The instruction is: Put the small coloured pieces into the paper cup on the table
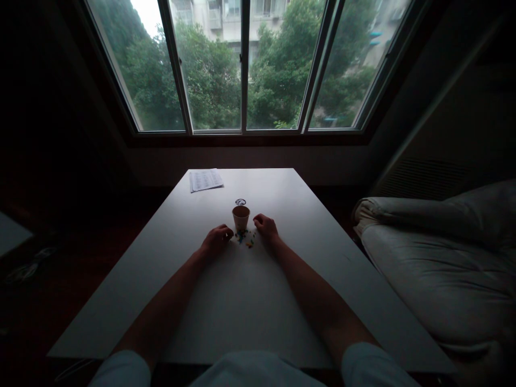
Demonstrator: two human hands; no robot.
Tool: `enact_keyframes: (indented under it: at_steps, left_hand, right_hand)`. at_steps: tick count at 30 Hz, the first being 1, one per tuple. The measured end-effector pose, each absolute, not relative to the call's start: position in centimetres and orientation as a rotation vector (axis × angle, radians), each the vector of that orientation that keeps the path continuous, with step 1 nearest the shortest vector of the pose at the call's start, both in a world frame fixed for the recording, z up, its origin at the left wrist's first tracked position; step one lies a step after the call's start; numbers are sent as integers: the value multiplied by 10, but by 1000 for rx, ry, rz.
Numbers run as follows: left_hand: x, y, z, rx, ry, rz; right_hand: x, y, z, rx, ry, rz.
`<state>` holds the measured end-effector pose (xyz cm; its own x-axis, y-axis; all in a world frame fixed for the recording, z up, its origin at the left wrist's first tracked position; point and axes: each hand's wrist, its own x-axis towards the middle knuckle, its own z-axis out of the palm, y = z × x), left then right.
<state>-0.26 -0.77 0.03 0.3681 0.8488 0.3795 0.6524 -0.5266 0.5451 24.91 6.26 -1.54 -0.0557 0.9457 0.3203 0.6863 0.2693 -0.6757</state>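
A paper cup (241, 219) stands upright on the white table, its open top showing a brown inside. Small coloured pieces (242, 236), some green, blue and yellow, lie scattered just in front of it; their kind is too small to tell. My left hand (217, 238) rests left of the pieces, its fingers curled closed beside them. To the right of the cup, my right hand (266, 226) has its fingers bent together near the cup's side, apart from it. Anything within either hand is too small or hidden to make out.
Behind the cup lies a small round dark-and-white item (241, 202). Printed sheets of paper (206, 180) are at the table's far left corner. The white table (242, 301) reaches toward a window (242, 80). A pale padded seat or bedding (435, 258) stands at the right.
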Motion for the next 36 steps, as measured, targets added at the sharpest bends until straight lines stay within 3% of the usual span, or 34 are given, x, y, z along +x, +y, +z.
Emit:
enact_keyframes:
  at_steps: [11,22,36]
  left_hand:
    - [0,2,4,2224,1270,1070]
    - [32,26,52,1994,1317,1348]
    - [41,48,60,2124,1552,1278]
  right_hand:
    - [250,63,-14,-1482,-1804,486]
    - [254,68,-20,-1464,-1785,507]
    - [253,75,-29,-1426,-1781,474]
